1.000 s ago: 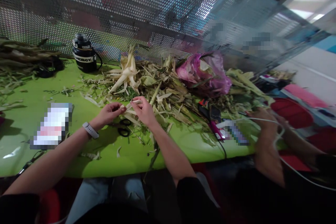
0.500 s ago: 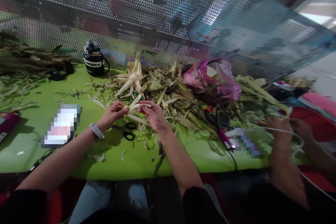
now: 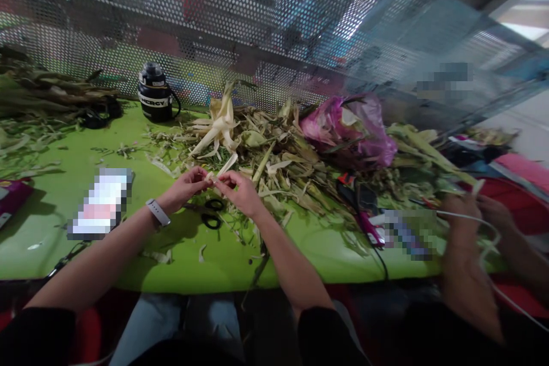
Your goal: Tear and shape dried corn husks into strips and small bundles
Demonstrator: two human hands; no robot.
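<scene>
Pale corn husk strips [image 3: 227, 166] stick up from between my fingertips over the green table. My left hand [image 3: 191, 184] is closed in a pinch on their lower end. Fingers of my right hand [image 3: 238, 189] pinch the same piece close to the left fingertips, so the hands nearly meet. Below them lies a pair of scissors with black handles [image 3: 211, 221], its blades partly hidden by my left wrist. Just beyond my hands rises a heap of dry corn husks [image 3: 274, 143], with a pale peeled-back husk [image 3: 222, 123] on its left side.
A black bottle [image 3: 154, 94] stands at the back left. A phone [image 3: 100, 203] lies left of my forearm. Behind the heap sits a pink plastic bag [image 3: 349, 128]. At the right, another person's hands [image 3: 465, 211] work near a white cable. A perforated metal screen [image 3: 257, 28] borders the table.
My right hand has moved left and closer to my left hand. The husk strip that lay across the right fingers now points up between the hands.
</scene>
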